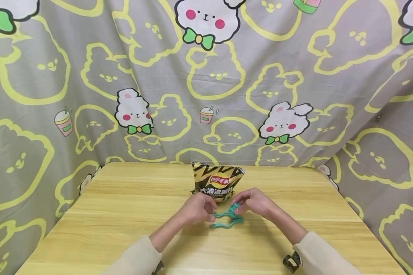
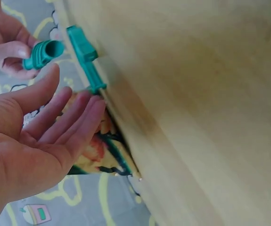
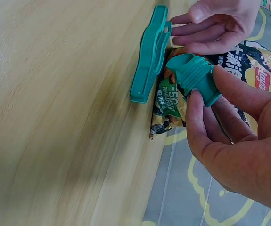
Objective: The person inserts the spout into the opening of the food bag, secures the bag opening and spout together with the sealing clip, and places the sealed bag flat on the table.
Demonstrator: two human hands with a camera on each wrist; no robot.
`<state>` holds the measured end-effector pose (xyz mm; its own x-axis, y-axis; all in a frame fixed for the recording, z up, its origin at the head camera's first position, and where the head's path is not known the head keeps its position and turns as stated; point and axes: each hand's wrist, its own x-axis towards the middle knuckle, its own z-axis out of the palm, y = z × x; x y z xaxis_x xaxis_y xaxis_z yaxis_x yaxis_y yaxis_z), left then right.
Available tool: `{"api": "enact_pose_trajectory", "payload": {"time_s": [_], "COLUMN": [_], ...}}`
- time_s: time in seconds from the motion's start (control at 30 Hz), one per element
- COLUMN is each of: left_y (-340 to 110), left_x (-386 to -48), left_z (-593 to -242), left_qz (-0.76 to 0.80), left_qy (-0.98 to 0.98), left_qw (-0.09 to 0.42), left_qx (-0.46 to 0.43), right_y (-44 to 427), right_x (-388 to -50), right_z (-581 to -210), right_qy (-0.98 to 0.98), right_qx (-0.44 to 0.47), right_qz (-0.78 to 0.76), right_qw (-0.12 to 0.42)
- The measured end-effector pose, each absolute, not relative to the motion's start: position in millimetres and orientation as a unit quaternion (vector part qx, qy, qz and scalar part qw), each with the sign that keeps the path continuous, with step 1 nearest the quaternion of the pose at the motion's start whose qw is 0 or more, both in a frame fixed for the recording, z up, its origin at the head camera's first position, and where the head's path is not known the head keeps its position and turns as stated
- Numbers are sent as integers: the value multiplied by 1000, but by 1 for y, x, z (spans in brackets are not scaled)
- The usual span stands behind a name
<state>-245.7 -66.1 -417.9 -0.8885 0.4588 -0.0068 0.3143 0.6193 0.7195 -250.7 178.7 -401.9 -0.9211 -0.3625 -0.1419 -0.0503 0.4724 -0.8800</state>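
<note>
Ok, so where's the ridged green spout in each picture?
Head: the ridged green spout is below and slightly right of the middle, in the right hand.
Left wrist: ridged green spout is near the upper left.
Right wrist: ridged green spout is right of the middle, upper half.
Shared landmark: the chip bag.

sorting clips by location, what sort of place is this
Perhaps an indoor tabletop filming spot: a wood-grain table, cartoon-print fabric hung behind and beside it, and a chip bag standing on top.
</note>
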Motion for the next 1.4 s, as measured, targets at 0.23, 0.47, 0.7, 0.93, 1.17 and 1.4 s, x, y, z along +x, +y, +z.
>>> {"api": "enact_pose_trajectory", "payload": {"time_s": [0.23, 0.47, 0.7, 0.93, 1.17, 1.4], "left_y": [-65, -56, -50, -36, -24, -18], "left_x": [-245, -243, -244, -249, -258, -270], "left_z": [-395, -364, -332, -297, -282, -287], "left_qz": [399, 394, 399, 373, 365, 353], "left_qy": [881, 880, 879, 882, 884, 892], "left_qw": [90, 61, 31, -28, -105, -120], "left_qx": [238, 257, 258, 286, 271, 257], "right_y": [183, 186, 185, 186, 188, 188], "right_x": [-251, -251, -252, -253, -253, -254], "right_z": [-403, -400, -396, -393, -392, -391], "right_qy": [848, 849, 851, 852, 851, 851], "right_qx": [-124, -120, -125, -120, -115, -112], "right_qz": [-492, -491, -489, -487, -489, -489], "right_qw": [154, 152, 147, 151, 153, 152]}}
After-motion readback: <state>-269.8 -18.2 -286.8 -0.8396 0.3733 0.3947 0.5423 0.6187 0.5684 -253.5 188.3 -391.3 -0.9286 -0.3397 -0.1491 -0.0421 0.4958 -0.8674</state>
